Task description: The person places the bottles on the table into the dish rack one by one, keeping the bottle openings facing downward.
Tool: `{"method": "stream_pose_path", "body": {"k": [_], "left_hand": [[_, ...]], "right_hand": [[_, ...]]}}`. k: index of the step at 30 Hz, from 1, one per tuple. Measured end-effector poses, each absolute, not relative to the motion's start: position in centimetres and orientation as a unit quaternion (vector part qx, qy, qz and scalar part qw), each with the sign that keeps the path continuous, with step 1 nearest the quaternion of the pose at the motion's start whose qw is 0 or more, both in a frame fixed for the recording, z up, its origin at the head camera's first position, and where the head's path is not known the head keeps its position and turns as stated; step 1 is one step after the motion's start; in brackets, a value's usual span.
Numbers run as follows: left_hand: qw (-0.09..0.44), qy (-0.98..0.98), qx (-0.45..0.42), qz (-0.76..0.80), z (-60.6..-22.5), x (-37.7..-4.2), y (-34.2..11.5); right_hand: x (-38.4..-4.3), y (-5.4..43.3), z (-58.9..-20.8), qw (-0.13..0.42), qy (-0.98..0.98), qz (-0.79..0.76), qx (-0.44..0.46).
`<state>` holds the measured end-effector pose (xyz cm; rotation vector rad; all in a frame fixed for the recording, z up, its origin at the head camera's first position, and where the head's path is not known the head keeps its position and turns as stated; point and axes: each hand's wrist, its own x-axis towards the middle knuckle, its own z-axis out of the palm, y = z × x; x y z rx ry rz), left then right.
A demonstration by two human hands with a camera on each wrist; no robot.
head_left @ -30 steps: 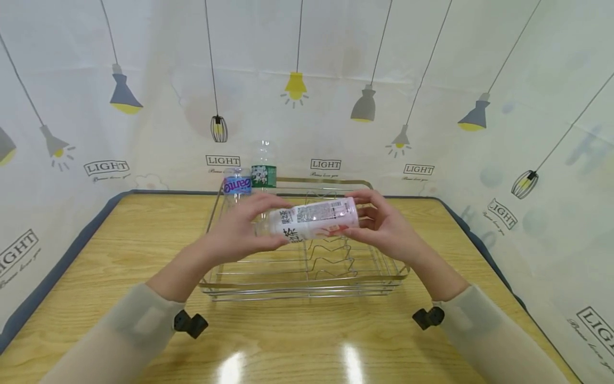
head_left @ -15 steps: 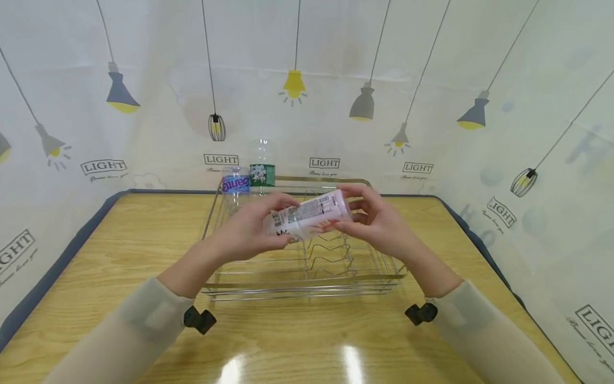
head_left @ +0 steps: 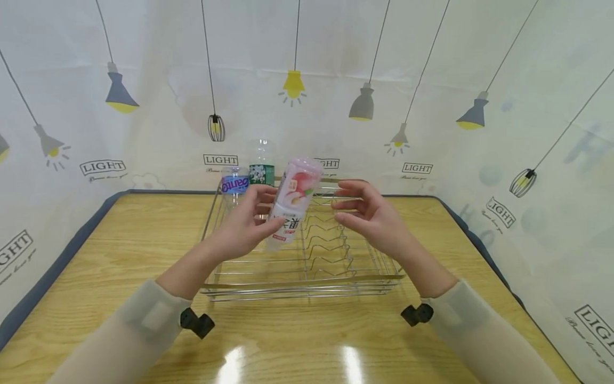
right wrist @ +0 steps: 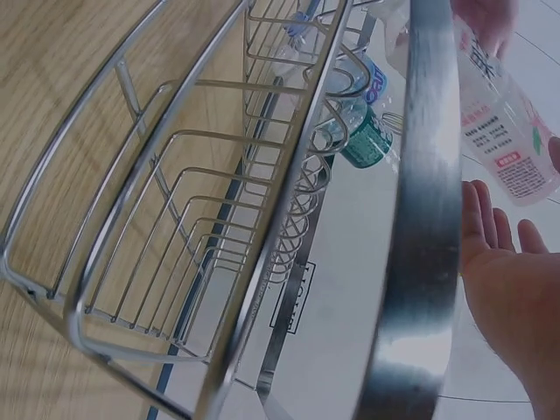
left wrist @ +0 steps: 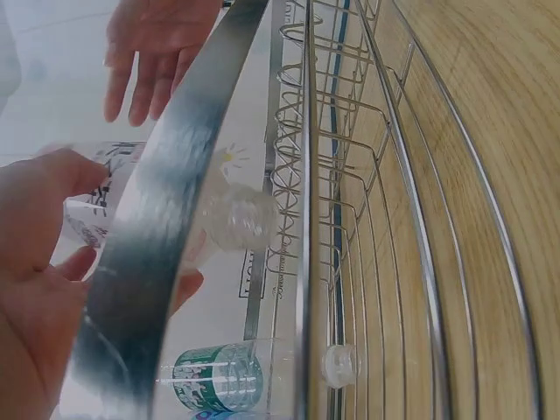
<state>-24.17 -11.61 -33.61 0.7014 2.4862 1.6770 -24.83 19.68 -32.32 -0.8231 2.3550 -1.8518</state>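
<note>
A plastic drink bottle (head_left: 298, 189) with a pink and white peach label is tilted base up over the wire rack (head_left: 307, 280). My left hand (head_left: 240, 226) grips its lower part, thumb in front and fingers behind. In the left wrist view the bottle's clear threaded neck (left wrist: 245, 219) points toward the rack. My right hand (head_left: 384, 224) is apart from it on the right, fingers loosely bent around nothing. In the right wrist view the palm (right wrist: 516, 293) faces up beside the label.
Two clear bottles stand neck down in the rack's back left corner: one has a green label (head_left: 261, 175), the other a blue-purple label (head_left: 235, 184). Wavy wire dividers (head_left: 328, 248) run along the rack's middle. The wooden table (head_left: 297, 341) meets a patterned curtain (head_left: 331, 122) behind.
The bottle has swung from lying sideways between both hands to base up and neck down in my left hand. The right hand has let go of its base.
</note>
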Motion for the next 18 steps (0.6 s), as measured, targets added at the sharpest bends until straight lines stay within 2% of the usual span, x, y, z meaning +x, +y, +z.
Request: {"method": "stream_pose_path", "body": {"k": [18], "left_hand": [[0.044,0.766,0.214,0.605,-34.0,-23.9,-10.2]], "right_hand": [[-25.3,16.6,-33.0,0.060,0.761,-0.587,-0.268]]}}
